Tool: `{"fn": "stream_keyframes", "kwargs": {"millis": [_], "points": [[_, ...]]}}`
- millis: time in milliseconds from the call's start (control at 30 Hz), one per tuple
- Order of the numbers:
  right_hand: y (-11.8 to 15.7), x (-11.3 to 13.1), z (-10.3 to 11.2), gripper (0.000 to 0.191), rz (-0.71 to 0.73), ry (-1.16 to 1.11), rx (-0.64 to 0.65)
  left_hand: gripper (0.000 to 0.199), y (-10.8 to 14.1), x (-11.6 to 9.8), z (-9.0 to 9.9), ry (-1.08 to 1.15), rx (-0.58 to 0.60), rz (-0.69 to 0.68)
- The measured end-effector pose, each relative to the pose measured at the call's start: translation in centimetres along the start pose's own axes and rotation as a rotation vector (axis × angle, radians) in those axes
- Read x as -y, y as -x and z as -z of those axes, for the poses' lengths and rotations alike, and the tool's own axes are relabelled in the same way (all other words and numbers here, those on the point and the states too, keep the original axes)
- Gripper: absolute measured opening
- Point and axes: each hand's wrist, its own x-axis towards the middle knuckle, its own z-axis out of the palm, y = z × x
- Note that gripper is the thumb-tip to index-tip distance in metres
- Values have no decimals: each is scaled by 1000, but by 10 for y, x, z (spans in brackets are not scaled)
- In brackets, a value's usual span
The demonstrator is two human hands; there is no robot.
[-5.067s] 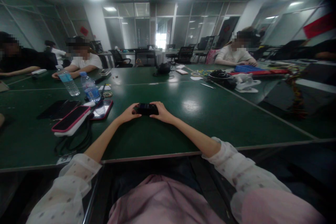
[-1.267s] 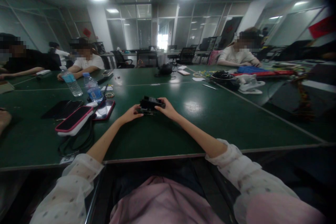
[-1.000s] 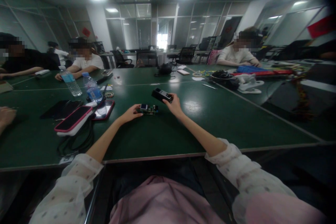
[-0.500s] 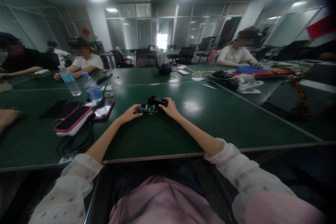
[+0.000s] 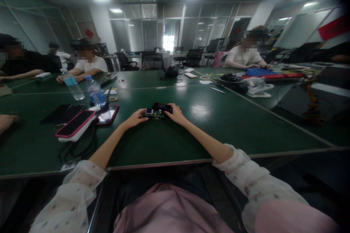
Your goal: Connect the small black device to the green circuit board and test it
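With twelve o'clock straight ahead of the person, a green circuit board (image 5: 155,115) sits near twelve, low over the green counter (image 5: 169,142) or resting on it; which of the two cannot be told. The left hand (image 5: 137,117) has its grip on the nine o'clock end of the board, next to a small square screen (image 5: 149,111). The right hand (image 5: 175,113) has its grip on the three o'clock end of a black casing (image 5: 161,106), which lies just beyond the board toward one o'clock. Whether the two parts touch is too small to tell.

The step in hand seems to be managing board and casing as a close pair. To do it well, the left grip is best kept light and on the edge, clear of the screen and the small components. The casing probably calls for slow, level movement, its long side parallel to the board, so that no corner scrapes the exposed parts. Steadying both low over the counter would likely limit harm from a slip. The cables (image 5: 78,149) and the red-edged phone (image 5: 75,123), around nine to ten o'clock, are best given room.
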Motion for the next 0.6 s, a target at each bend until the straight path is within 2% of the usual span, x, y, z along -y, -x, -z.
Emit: {"fn": "stream_keyframes", "kwargs": {"millis": [600], "points": [[3,7,5,52,1,93,60,63,-3,7,1,-27,-30,-8]]}}
